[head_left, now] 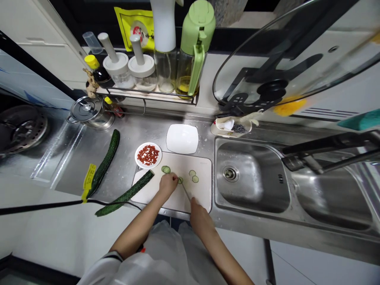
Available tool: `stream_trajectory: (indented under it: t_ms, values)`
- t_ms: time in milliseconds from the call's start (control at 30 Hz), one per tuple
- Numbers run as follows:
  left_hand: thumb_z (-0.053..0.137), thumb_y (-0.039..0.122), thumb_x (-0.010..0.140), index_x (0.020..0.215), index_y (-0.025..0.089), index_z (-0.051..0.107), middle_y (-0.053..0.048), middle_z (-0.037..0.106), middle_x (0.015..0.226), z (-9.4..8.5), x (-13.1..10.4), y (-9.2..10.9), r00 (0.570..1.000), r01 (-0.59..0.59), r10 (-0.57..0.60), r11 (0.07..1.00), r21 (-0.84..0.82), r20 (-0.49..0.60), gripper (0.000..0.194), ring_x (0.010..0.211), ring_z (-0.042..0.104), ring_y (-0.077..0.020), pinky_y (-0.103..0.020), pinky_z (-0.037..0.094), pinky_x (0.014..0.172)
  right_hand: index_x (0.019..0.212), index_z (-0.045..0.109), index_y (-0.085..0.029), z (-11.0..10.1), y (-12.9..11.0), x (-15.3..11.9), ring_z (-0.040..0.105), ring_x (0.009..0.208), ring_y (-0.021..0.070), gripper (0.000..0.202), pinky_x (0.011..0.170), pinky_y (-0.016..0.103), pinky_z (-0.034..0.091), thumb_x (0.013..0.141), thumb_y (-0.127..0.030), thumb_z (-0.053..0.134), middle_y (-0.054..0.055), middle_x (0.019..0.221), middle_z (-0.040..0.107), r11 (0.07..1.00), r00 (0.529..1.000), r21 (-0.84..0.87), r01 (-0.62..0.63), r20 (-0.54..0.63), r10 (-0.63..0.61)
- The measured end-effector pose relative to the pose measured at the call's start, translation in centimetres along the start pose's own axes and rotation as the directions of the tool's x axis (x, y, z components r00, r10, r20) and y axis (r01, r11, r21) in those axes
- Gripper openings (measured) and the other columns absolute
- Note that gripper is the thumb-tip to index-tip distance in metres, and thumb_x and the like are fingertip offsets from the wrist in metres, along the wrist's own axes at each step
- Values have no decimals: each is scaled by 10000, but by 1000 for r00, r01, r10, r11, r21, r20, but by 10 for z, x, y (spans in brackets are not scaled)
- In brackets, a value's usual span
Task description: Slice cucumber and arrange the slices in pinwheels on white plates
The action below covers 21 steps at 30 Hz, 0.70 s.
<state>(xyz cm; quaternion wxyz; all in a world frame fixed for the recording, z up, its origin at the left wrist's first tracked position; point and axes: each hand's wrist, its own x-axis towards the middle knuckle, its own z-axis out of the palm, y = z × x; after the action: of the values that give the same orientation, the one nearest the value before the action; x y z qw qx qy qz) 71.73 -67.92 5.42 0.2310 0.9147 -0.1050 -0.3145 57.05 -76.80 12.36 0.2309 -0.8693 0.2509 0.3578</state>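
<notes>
A: Start at the left. What's on the counter?

B: A small lidded pot, then a whole cucumber lying by itself. Nearer the board, a second cucumber lies slantwise with its cut end up on the cutting board. Just behind it sits a dish of red bits, and a bare white plate beside that.

A: And the hands?

B: The left hand is curled down on the board, fingers closed over a short stub of cucumber; I can barely see the stub itself. A few slices lie just beyond it. The right hand is closed round the handle of a knife, whose thin blade points toward the left fingers.

A: How would that piece handle?

B: I'd judge it firm but wet on the cut face, so apt to slide or roll. Best pinned from above with fingertips tucked back from the blade. The slices look thin, light and limp.

A: Further right?

B: The sink, steel and dry-looking.
</notes>
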Motion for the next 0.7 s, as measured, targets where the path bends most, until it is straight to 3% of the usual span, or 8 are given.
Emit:
stream_trajectory:
  t_ms: [400,567,700]
  values:
    - [522,186,814,807,216,671,-19,678,820,-1,-9,-4,987,-153,153,988,-9,-42,152,777,599,-139,-223,410,726,1359,402,-117,17,21,-22,657,931,202,582,707,247,463,805,26,296,134,1020,683,997,996,-12,-75,39,76]
    - [511,220,837,830,205,656,-21,661,823,-11,-9,-15,959,-203,188,978,-52,-211,146,789,594,-131,-212,412,753,1335,420,-105,19,23,-22,653,940,197,572,718,248,459,797,43,289,140,1039,679,998,997,-16,-65,41,65]
    - [467,219,853,847,192,641,-22,658,792,-23,-3,-26,941,-107,81,992,-65,-328,175,754,593,-137,-220,417,747,1333,420,-91,20,25,-22,649,949,207,580,713,259,457,790,52,278,150,1055,672,999,999,-16,-41,21,41]
